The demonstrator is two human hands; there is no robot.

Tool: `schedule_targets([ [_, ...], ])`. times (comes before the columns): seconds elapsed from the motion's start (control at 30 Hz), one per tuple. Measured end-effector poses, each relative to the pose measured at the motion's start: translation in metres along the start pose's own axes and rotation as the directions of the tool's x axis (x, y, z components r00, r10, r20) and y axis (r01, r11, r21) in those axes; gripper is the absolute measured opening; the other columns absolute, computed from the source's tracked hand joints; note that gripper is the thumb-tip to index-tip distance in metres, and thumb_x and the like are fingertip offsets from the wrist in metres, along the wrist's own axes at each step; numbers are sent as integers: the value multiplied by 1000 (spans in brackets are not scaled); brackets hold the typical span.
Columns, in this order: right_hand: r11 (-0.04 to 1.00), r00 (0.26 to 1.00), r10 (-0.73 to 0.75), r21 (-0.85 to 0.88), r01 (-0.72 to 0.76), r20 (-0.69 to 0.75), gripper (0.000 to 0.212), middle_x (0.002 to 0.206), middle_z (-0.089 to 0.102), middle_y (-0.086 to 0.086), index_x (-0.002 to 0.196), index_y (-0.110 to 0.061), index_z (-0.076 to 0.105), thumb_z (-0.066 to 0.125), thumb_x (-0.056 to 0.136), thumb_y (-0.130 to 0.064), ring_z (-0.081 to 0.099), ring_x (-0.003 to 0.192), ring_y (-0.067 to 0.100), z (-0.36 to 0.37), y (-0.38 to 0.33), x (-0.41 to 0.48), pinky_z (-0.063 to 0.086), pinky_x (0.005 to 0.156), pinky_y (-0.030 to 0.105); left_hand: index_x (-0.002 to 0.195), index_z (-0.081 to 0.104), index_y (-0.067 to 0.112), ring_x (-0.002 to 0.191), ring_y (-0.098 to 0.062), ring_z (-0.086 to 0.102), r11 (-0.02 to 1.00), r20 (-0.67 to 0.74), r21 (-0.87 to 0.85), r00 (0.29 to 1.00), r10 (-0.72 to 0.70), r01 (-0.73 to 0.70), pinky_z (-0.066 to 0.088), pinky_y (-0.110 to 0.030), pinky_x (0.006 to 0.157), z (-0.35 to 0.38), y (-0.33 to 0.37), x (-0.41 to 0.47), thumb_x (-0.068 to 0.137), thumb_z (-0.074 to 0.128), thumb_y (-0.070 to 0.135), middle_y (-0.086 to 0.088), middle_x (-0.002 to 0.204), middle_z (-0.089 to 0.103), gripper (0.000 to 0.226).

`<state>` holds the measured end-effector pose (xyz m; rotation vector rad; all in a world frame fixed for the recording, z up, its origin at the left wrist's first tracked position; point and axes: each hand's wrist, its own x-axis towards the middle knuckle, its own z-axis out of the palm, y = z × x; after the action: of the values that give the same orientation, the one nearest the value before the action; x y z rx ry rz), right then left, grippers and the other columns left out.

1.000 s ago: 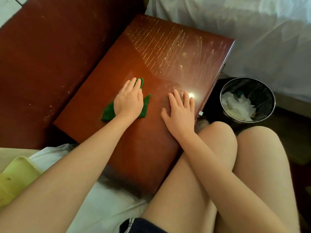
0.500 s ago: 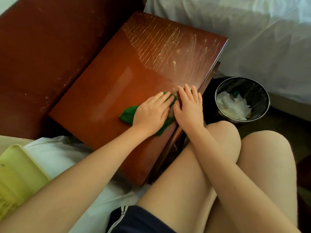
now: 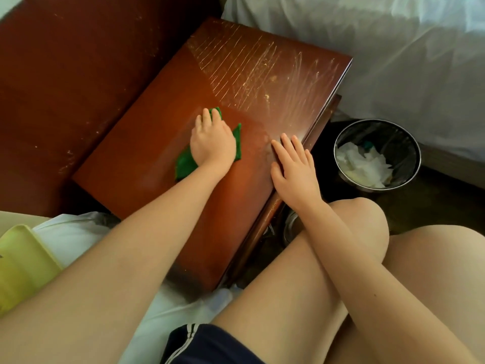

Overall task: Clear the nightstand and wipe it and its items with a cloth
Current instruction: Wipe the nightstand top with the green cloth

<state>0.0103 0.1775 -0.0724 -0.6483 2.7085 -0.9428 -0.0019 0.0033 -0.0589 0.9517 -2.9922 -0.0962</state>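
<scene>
My left hand [image 3: 212,143] presses a green cloth [image 3: 185,164] flat-fingered on the glossy reddish-brown wooden nightstand [image 3: 147,143]; my right hand [image 3: 295,168] rests open at its edge.

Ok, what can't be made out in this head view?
All in the head view.
- Green cloth: mostly covered by the left hand.
- Yellow object: cut off by the left edge.
- Bin: white paper hides anything beneath.
- Shiny round thing under the nightstand edge: blocked by the right forearm and knee.
</scene>
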Motion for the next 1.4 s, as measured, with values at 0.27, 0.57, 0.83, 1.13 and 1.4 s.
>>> schedule_targets([
  [0.27, 920, 956, 195, 379, -102, -217, 51, 150, 35, 2, 143, -19, 38, 32, 94, -4, 17, 144, 22, -10, 3, 6, 18, 116, 41, 141, 42, 15, 136, -22, 36, 826, -18, -77, 829, 559, -559, 31, -34, 109, 7, 41, -62, 101, 31, 28, -5, 147, 41, 44],
  [0.57, 996, 993, 88, 14, -87, -74, 46, 158, 16, 2, 146, -20, 33, 32, 100, -18, -1, 146, 22, -1, 1, 4, -3, 117, 38, 132, 55, 16, 126, -20, 50, 645, 28, -12, 645, 764, -764, 37, -29, 104, -2, -73, -106, 96, 37, 27, -4, 136, 54, 42],
  [0.83, 997, 998, 68, -36, -68, -2, 47, 159, 9, 0, 148, -23, 27, 31, 101, -22, -4, 146, 18, 0, 1, -7, -2, 116, 36, 149, 26, 19, 143, -19, 21, 986, 22, 13, 986, 167, -168, 23, -34, 113, -6, -43, -58, 103, 22, 30, -1, 155, 24, 47],
  [1.13, 991, 990, 132, 25, -133, 38, 52, 159, 10, 5, 148, -16, 26, 29, 97, -8, -3, 146, 23, -5, -11, -2, 2, 118, 37, 137, 48, 11, 132, -24, 42, 863, -28, -103, 869, 494, -494, 35, -36, 106, 6, 12, -104, 99, 32, 27, -7, 142, 48, 43],
  [1.4, 985, 989, 103, -151, -86, 110, 49, 159, 2, 5, 149, -22, 21, 27, 102, -28, -9, 146, 23, 0, -19, 2, -5, 116, 39, 133, 54, 17, 127, -21, 49, 762, -28, -61, 765, 644, -644, 42, -35, 101, 3, -64, -108, 97, 34, 29, -4, 137, 53, 43],
])
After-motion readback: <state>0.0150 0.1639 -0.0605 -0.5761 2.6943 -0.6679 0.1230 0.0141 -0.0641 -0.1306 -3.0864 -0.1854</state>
